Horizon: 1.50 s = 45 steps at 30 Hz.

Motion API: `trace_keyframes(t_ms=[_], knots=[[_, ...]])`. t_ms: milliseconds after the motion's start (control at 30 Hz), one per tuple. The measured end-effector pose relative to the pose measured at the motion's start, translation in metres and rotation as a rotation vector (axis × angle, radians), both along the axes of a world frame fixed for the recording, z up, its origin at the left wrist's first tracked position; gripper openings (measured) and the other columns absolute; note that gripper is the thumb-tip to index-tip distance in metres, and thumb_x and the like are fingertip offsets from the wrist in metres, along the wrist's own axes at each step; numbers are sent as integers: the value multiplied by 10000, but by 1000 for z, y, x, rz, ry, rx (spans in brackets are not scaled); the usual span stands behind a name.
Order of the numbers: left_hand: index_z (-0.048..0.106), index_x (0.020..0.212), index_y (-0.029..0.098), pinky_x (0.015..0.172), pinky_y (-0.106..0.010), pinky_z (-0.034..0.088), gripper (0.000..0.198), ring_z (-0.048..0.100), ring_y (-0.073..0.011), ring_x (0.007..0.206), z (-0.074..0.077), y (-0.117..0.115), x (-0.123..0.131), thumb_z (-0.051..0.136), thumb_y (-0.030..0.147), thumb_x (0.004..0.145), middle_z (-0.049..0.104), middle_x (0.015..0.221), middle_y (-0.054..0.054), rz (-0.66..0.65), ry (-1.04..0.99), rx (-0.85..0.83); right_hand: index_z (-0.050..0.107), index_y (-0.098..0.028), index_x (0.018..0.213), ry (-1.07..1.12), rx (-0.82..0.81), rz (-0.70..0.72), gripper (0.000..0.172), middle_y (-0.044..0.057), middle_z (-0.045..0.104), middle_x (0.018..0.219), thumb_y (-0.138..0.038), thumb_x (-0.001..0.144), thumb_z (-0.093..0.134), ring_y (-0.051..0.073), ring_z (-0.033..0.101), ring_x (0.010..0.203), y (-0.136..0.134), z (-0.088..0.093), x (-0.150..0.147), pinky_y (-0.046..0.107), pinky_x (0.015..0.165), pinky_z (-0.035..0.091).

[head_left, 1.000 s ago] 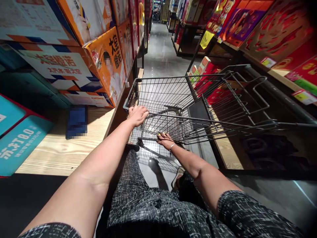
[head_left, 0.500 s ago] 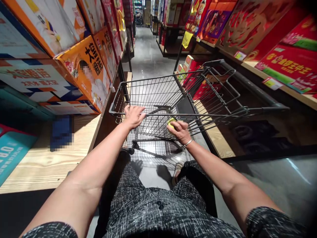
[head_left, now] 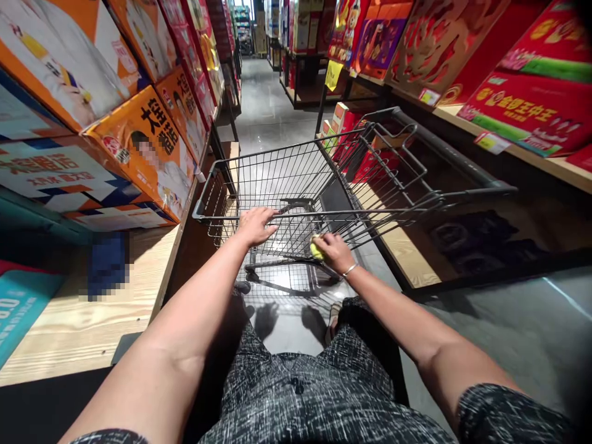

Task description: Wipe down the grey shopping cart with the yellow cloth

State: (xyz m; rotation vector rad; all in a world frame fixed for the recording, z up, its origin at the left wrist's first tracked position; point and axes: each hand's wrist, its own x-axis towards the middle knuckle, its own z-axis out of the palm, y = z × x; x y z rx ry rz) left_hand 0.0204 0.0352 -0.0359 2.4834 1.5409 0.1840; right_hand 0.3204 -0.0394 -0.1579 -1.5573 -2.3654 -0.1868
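Note:
A grey wire shopping cart [head_left: 287,161] stands sideways in front of me, its handle toward the right. My left hand [head_left: 258,226] is curled over the cart's near top rail, with the thumb pointing right. A little lower and to the right, my right hand [head_left: 337,251] pinches a small crumpled yellow cloth [head_left: 317,248] against the cart's near wire side, below the rail. The cloth is partly covered by my fingers. Inside the basket only wire mesh and a dark panel [head_left: 340,200] show.
Large orange cartons [head_left: 139,148] are stacked on the wooden shelf [head_left: 134,302] at left. Red gift boxes [head_left: 518,111] line the right shelf, with price tags on its edge. A grey floor aisle [head_left: 263,92] runs ahead between shelves. The cart handle [head_left: 462,157] reaches close to the right shelf.
My right hand has moved slightly down the cart's side with the yellow cloth. The left hand remains at the rail. The whole view has shifted a little.

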Motion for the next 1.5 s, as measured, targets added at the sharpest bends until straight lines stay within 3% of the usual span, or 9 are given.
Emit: trace_keyframes(t_ms=[133, 233, 500, 600, 733, 833, 1000, 1300, 1500], knots=[[639, 1334, 327, 1095, -531, 346, 453, 497, -340, 1339, -2, 7, -5, 545, 543, 946, 633, 1393, -58, 39, 7, 10, 687, -302, 1298, 169, 383, -145, 385, 113, 630, 1236, -274, 926, 595, 279, 549, 1093, -3, 61, 43, 471, 960, 483], [649, 1318, 327, 1110, -539, 333, 481, 493, -342, 1336, -1, 9, -9, 531, 595, 936, 634, 1383, -62, 50, 8, 2, 705, -317, 1233, 213, 449, -205, 356, 105, 608, 1235, -265, 887, 637, 309, 491, 1199, -4, 70, 51, 533, 1049, 421], [640, 1345, 318, 1111, -544, 332, 527, 495, -332, 1329, 6, 14, -12, 489, 624, 942, 632, 1382, -54, 31, 17, -61, 739, -320, 1188, 6, -95, -73, 331, 87, 658, 1273, -186, 937, 571, 262, 507, 1153, -12, -39, -11, 426, 998, 475], [638, 1346, 335, 1097, -533, 343, 510, 494, -329, 1331, 7, 16, -14, 474, 612, 950, 626, 1401, -50, 27, 29, -76, 744, -313, 1157, -9, -142, -53, 337, 74, 670, 1262, -154, 909, 581, 249, 518, 1121, -13, -49, -31, 392, 967, 490], [646, 1334, 350, 1105, -526, 335, 495, 503, -324, 1317, 7, 19, -18, 453, 609, 958, 620, 1421, -48, 27, 36, -72, 717, -298, 1215, 27, -27, -42, 373, 97, 658, 1231, -157, 910, 556, 244, 530, 1064, -12, -10, -16, 391, 928, 501], [654, 1328, 333, 1102, -537, 339, 518, 509, -339, 1301, 5, 20, -20, 491, 627, 933, 620, 1418, -55, 23, 37, -55, 666, -279, 1258, 138, 351, -90, 385, 111, 621, 1212, -237, 880, 602, 268, 539, 1059, -18, 44, 26, 442, 927, 489], [649, 1331, 335, 1107, -530, 337, 534, 489, -350, 1332, 0, 18, -19, 530, 640, 910, 613, 1425, -58, 11, 20, -35, 563, -211, 1366, 197, 663, -401, 554, 178, 591, 1248, -365, 839, 638, 351, 531, 1103, -24, 108, 80, 542, 947, 427], [646, 1331, 336, 1080, -519, 348, 542, 487, -358, 1329, 2, 17, -16, 543, 643, 897, 618, 1424, -61, 25, 38, -24, 539, -158, 1269, 318, 387, -237, 516, 225, 509, 1409, -323, 787, 619, 391, 399, 1389, 25, 86, -39, 688, 1175, 208], [623, 1364, 320, 1083, -510, 356, 571, 507, -336, 1313, 3, 17, -19, 522, 643, 904, 621, 1411, -58, 3, 60, -23, 587, -154, 1300, 230, 259, 81, 412, 152, 668, 1189, -279, 907, 583, 256, 582, 1109, 50, 90, -85, 468, 1100, 392]])
